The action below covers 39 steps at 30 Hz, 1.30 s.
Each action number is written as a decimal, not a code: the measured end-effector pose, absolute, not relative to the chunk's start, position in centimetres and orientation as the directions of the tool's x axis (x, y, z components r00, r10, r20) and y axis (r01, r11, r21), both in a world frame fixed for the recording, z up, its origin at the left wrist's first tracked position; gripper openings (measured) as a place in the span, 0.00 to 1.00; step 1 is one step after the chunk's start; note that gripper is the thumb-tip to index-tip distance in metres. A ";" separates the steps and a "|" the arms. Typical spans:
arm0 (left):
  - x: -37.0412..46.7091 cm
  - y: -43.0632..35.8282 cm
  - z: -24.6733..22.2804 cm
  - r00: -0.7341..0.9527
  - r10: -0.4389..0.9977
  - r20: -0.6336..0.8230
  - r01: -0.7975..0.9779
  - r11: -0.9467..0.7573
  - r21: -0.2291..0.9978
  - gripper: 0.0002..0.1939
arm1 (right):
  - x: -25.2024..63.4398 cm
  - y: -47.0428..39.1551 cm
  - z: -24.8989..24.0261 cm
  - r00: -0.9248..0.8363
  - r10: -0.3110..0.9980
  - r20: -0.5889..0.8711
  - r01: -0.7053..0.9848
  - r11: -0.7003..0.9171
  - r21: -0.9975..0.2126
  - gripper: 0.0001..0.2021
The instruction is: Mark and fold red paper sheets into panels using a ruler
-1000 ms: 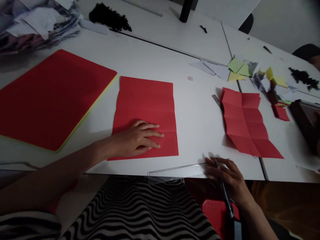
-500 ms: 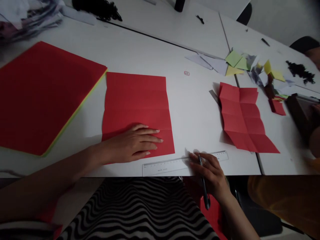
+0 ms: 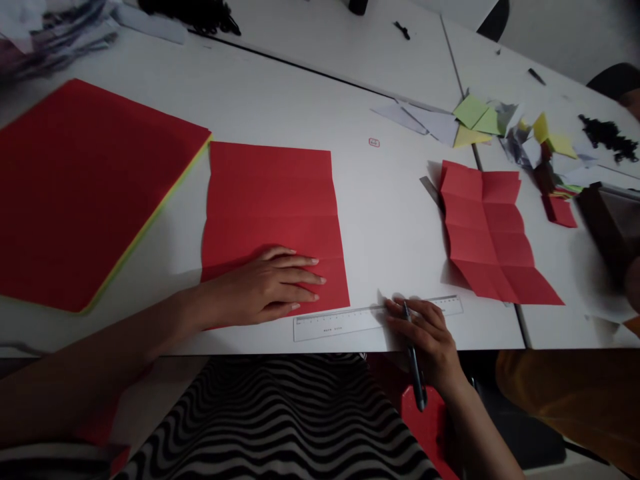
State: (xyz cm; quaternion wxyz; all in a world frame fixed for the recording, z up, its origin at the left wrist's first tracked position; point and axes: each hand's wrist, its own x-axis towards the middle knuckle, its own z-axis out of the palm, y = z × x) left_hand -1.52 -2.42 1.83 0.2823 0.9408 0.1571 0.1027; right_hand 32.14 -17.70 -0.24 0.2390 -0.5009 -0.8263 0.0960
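Note:
A creased red sheet [image 3: 273, 193] lies flat before me, with my left hand [image 3: 270, 285] resting on its lower part, fingers stretched out. My right hand [image 3: 425, 333] holds a dark pen [image 3: 416, 373] between its fingers, and its fingertips touch a clear ruler [image 3: 340, 323]. The ruler lies near the table's front edge, close below the red sheet's lower right corner. Farther right is another red sheet [image 3: 493, 233], folded into several panels and standing slightly off the table.
At the left lies a large stack of red sheets [image 3: 100, 200] with a yellow-green edge. Paper scraps [image 3: 470, 111] lie at the back right, and black cord [image 3: 193, 15] at the back left. Another person's orange clothing [image 3: 570, 400] shows at the lower right.
My right hand has moved slightly right and up with the pen, and the ruler has shifted the same way. My left hand stays on the sheet.

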 end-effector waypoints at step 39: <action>-3.4 0.1 4.7 0.716 0.626 0.309 0.380 -0.720 0.580 0.15 | 33.1 -20.2 -0.7 -0.450 0.855 0.259 0.815 0.512 -0.271 0.24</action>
